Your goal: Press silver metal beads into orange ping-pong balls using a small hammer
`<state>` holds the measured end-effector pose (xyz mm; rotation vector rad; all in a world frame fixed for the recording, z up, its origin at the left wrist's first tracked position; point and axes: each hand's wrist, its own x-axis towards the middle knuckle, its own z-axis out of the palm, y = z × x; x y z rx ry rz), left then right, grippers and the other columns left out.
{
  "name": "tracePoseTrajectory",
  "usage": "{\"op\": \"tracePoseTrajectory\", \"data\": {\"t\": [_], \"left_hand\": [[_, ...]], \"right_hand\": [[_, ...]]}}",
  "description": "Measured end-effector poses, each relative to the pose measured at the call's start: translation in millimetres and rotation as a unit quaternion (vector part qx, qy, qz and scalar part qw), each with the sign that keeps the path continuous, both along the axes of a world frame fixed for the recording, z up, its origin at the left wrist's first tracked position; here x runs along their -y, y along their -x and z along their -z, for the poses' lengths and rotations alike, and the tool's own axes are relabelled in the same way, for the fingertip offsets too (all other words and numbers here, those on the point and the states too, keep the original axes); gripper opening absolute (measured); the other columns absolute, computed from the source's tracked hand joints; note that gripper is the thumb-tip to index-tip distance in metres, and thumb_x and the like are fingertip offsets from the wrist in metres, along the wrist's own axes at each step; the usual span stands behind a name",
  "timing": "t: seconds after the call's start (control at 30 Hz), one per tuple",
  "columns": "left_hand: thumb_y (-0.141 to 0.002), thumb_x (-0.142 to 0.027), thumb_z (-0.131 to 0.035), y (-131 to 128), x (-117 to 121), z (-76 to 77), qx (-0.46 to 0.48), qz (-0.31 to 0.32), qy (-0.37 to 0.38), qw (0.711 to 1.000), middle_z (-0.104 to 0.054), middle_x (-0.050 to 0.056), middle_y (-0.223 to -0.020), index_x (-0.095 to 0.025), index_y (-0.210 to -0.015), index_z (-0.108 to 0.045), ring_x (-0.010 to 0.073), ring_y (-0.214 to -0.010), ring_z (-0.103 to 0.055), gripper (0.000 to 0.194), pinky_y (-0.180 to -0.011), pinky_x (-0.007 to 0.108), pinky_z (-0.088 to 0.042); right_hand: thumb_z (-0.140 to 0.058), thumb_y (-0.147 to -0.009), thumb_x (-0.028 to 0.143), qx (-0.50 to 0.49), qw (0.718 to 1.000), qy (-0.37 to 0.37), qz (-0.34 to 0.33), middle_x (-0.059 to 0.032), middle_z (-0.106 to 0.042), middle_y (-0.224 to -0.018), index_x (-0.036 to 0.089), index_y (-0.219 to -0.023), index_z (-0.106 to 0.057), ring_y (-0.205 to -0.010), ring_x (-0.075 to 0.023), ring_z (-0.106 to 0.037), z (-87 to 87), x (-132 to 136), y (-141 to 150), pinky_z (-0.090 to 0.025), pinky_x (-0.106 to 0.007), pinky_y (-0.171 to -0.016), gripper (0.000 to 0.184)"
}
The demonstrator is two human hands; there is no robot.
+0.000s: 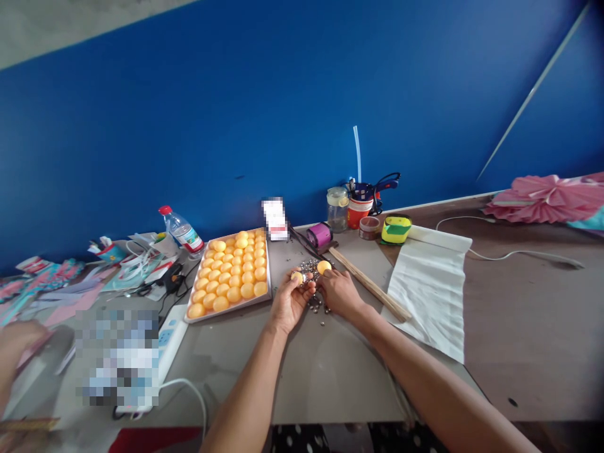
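My left hand [290, 302] is closed around an orange table tennis ball [297, 277], which shows between the thumb and fingers. My right hand [340, 290] is bent down at the right side of a pile of small shiny metal pieces [311, 267], its fingertips together and partly hidden. Whatever they pinch is too small to make out. Just beyond those fingers lies a second orange ball [324, 267], on or beside the pile. To the left stands a shallow white tray [231, 308] filled with rows of orange balls [234, 294].
Wooden sticks [370, 283] and a white sheet [429, 289] lie right. Behind are a purple roll [319, 234], glass jar [337, 211], red cup [359, 214] and yellow-green roll [396, 229]. Left are a bottle [184, 233], power strip [170, 340] and another person's blurred hand [21, 346].
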<state>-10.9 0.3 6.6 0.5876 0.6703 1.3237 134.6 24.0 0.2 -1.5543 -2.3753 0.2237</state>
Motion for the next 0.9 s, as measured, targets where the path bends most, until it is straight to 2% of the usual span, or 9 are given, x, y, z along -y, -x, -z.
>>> {"op": "tracePoseTrajectory", "data": {"t": [0.2,0.33,0.4,0.5,0.57,0.67,0.77,0.9], "left_hand": [[-0.072,-0.023,-0.068,0.6,0.3,-1.7,-0.002,-0.002,0.012,1.000,-0.067,0.008,-0.090,-0.018,-0.102,-0.051,0.0136,-0.072,-0.065,0.035,-0.069,0.025,-0.053],[-0.071,-0.023,-0.069,-0.8,1.2,-2.8,-0.022,0.003,0.004,1.000,-0.067,0.006,-0.090,-0.019,-0.103,-0.051,0.0139,-0.072,-0.065,0.037,-0.068,0.026,-0.052],[-0.069,-0.023,-0.070,-2.2,2.3,-3.6,-0.034,0.008,-0.001,0.999,-0.066,0.004,-0.090,-0.019,-0.102,-0.052,0.0142,-0.072,-0.065,0.038,-0.068,0.026,-0.051],[-0.066,-0.019,-0.073,-3.9,3.9,-4.5,-0.043,0.008,-0.008,0.999,-0.066,0.003,-0.091,-0.019,-0.101,-0.053,0.0140,-0.073,-0.065,0.040,-0.068,0.026,-0.050],[-0.065,-0.017,-0.074,-4.8,4.3,-4.3,-0.044,0.004,-0.013,0.999,-0.065,0.003,-0.093,-0.019,-0.101,-0.055,0.0135,-0.075,-0.064,0.041,-0.069,0.025,-0.048],[-0.065,-0.016,-0.074,-6.2,3.3,-3.1,-0.039,-0.008,-0.014,0.999,-0.065,0.003,-0.095,-0.019,-0.103,-0.058,0.0134,-0.077,-0.063,0.041,-0.071,0.025,-0.047],[-0.066,-0.017,-0.072,-7.4,1.1,-1.5,-0.026,-0.026,-0.016,0.999,-0.065,0.005,-0.096,-0.017,-0.106,-0.060,0.0146,-0.082,-0.063,0.042,-0.078,0.028,-0.046],[-0.068,-0.017,-0.070,-7.4,-0.6,0.7,-0.022,-0.037,-0.015,0.999,-0.066,0.005,-0.092,-0.016,-0.106,-0.061,0.0149,-0.081,-0.061,0.039,-0.078,0.029,-0.046]], "right_hand": [[-0.047,-0.082,0.019,-0.109,0.993,-0.047,0.015,-0.0082,-0.063,-0.089,0.017,-0.080,-0.062,-0.086,-0.0182,-0.056,8.1,-4.2,-3.4,-0.032,-0.029,-0.077,0.016],[-0.044,-0.077,0.015,-0.256,0.964,-0.045,0.049,-0.0064,-0.064,-0.081,0.017,-0.077,-0.060,-0.076,-0.0162,-0.056,6.7,-4.4,-6.6,-0.037,-0.026,-0.070,0.016],[-0.043,-0.074,0.016,-0.340,0.937,0.010,0.076,-0.0025,-0.062,-0.068,0.018,-0.076,-0.059,-0.063,-0.0145,-0.055,3.8,-3.4,-6.3,-0.038,-0.025,-0.061,0.016],[-0.045,-0.074,0.022,-0.455,0.877,0.119,0.094,0.0043,-0.051,-0.048,0.019,-0.075,-0.055,-0.045,-0.0117,-0.046,-0.1,-2.2,-3.5,-0.033,-0.023,-0.048,0.010],[-0.049,-0.076,0.029,-0.528,0.830,0.157,0.085,0.0071,-0.044,-0.044,0.019,-0.073,-0.052,-0.040,-0.0096,-0.039,-0.8,-2.2,-1.6,-0.029,-0.022,-0.043,0.011],[-0.057,-0.074,0.040,-0.612,0.765,0.196,0.045,0.0085,-0.039,-0.044,0.018,-0.071,-0.053,-0.040,-0.0071,-0.034,0.3,-2.3,-0.4,-0.023,-0.021,-0.042,0.022],[-0.061,-0.072,0.043,-0.657,0.712,0.248,-0.003,0.0060,-0.045,-0.046,0.016,-0.072,-0.058,-0.044,-0.0075,-0.039,-0.1,-0.2,0.2,-0.027,-0.022,-0.046,0.027],[-0.066,-0.067,0.037,-0.664,0.682,0.303,-0.046,0.0030,-0.055,-0.057,0.015,-0.081,-0.061,-0.050,-0.0090,-0.048,-6.1,6.6,3.9,-0.033,-0.023,-0.051,0.026]]}}
